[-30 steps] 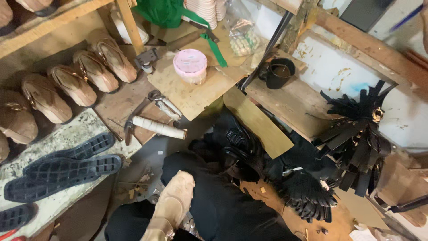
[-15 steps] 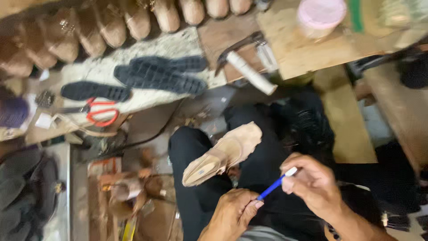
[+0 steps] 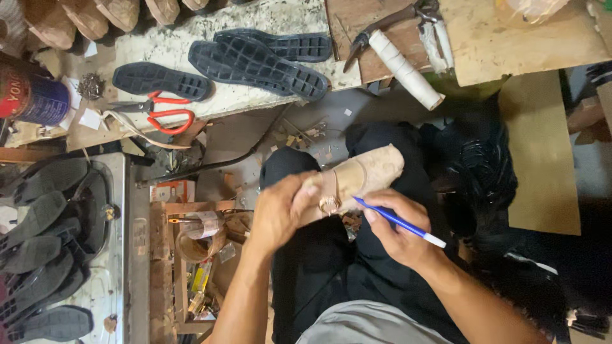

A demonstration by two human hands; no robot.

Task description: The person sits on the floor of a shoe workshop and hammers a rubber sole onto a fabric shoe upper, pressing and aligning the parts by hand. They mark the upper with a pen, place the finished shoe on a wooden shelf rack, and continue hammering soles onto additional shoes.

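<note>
A tan shoe upper on a wooden last (image 3: 363,175) lies across my lap, over black trousers. My left hand (image 3: 280,213) grips its near end, where a small metal ring shows. My right hand (image 3: 398,232) holds a blue pen (image 3: 398,222) with a white cap; the pen's tip touches the side of the tan upper.
Three black rubber soles (image 3: 255,60) and red-handled scissors (image 3: 162,114) lie on the stone-topped bench ahead. A hammer with a white wrapped handle (image 3: 401,60) rests on a wooden board. More black soles (image 3: 44,255) are piled at left. A red and blue can (image 3: 29,95) stands far left.
The view has swung down from the bench to my lap. My left hand has taken hold of the tan upper, and the pen tip now touches it.
</note>
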